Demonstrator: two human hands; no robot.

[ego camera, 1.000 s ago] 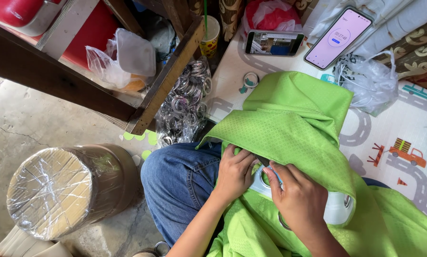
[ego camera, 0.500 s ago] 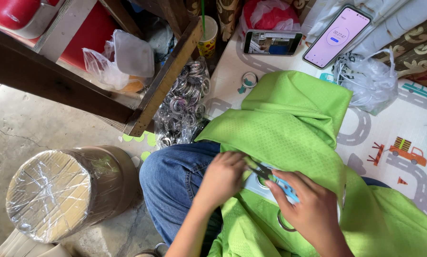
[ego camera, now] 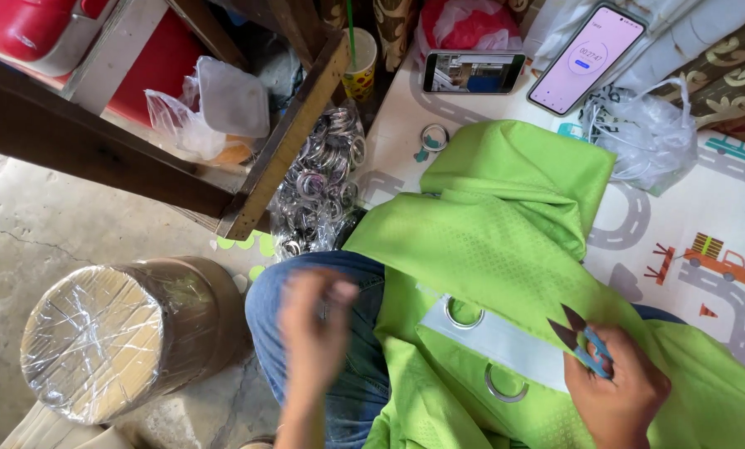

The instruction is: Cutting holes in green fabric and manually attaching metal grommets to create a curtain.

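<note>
Green curtain fabric [ego camera: 505,249] lies draped over the person's lap and the play mat [ego camera: 713,208], a white eyelet band [ego camera: 505,337] with metal rings showing. Left hand [ego camera: 314,328], blurred, hovers over the jeans knee, fingers loosely spread, holding nothing. Right hand [ego camera: 617,395] grips small blue thread snips [ego camera: 584,341], blades apart, at the band's edge.

Bright green cloth [ego camera: 505,241] with faint dotted weave, white band [ego camera: 505,342] set with silver rings [ego camera: 505,387]. Blue-handled, dark-bladed snips [ego camera: 584,337]. Blue jeans [ego camera: 306,308]. White mat [ego camera: 705,241] printed with grey roads and an orange truck. Lilac phone screen [ego camera: 586,56]. Red bag [ego camera: 464,21].
</note>
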